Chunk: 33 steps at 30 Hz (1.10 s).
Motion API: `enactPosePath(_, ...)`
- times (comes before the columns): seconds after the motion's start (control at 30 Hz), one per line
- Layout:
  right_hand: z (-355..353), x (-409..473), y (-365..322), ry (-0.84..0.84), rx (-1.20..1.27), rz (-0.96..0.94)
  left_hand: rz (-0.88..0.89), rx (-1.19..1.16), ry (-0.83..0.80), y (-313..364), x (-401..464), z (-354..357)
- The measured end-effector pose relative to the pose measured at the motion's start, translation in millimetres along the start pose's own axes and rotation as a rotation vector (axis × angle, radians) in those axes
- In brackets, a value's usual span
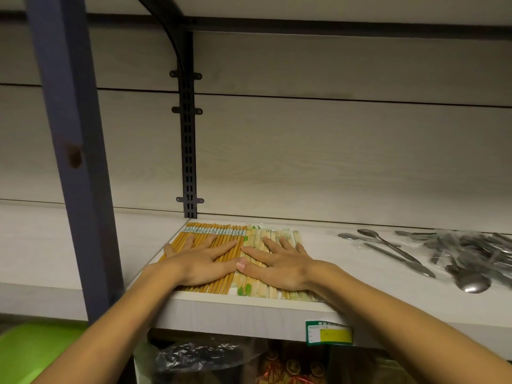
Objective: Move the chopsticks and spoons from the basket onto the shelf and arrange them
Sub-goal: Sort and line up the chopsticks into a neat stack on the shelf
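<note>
Orange-yellow chopsticks (221,235) lie side by side in a flat row on the pale shelf (249,309), pointing front to back. To their right lie paler chopsticks in clear wrappers with green print (273,234). My left hand (203,259) lies flat, fingers spread, on the orange row. My right hand (277,261) rests flat on the wrapped row, its thumb touching the left hand. Metal spoons (399,250), some in clear plastic, lie in a loose heap at the shelf's right. No basket is in view.
A blue-grey post (74,162) rises at the left front of the shelf. A black slotted bracket (189,151) runs up the back wall. A green-yellow price tag (329,332) sits on the shelf's front edge. Below are black bags (199,356) and a green object (33,353).
</note>
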State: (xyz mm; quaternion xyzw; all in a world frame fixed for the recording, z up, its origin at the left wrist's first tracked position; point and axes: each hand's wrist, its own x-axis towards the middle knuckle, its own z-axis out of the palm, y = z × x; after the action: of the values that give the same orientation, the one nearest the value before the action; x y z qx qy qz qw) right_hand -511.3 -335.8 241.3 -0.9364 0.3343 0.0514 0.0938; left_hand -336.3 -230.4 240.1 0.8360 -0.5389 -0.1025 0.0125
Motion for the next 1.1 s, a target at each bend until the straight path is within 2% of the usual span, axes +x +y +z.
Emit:
enactPosePath(0.17, -9.0, -6.0, -4.1, -0.006, 0.072, -0.024, 0.003, -0.001, 0.006, -0.3, -3.3, -0.4)
enactPosePath(0.3, -10.6, -10.6, -6.5, 0.074, 0.159, -0.038, -0.002, 0.001, 0.017, 0.5, -4.3, -0.4)
enactPosePath(0.47, -10.2, -14.0, -6.9, 0.151, 0.063, -0.071, -0.010, 0.012, 0.014, 2.2, -6.9, -1.6)
enactPosePath(0.63, -13.9, -24.6, -5.2, 0.321, 0.045, -0.145, 0.008, 0.001, 0.012, 3.7, -11.3, -3.5)
enactPosePath(0.7, -14.9, -28.7, -1.7, 0.284, 0.021, -0.103, 0.013, -0.001, 0.007, 5.5, -13.0, -5.3)
enactPosePath(0.87, -4.1, -33.0, 0.6, 0.036, 0.022, 0.032, 0.017, 0.011, 0.001, 5.4, -15.0, -6.6)
enactPosePath(1.1, -7.2, -35.4, -2.5, 0.044, 0.094, 0.043, 0.056, 0.019, -0.008, 2.0, -20.5, -7.9)
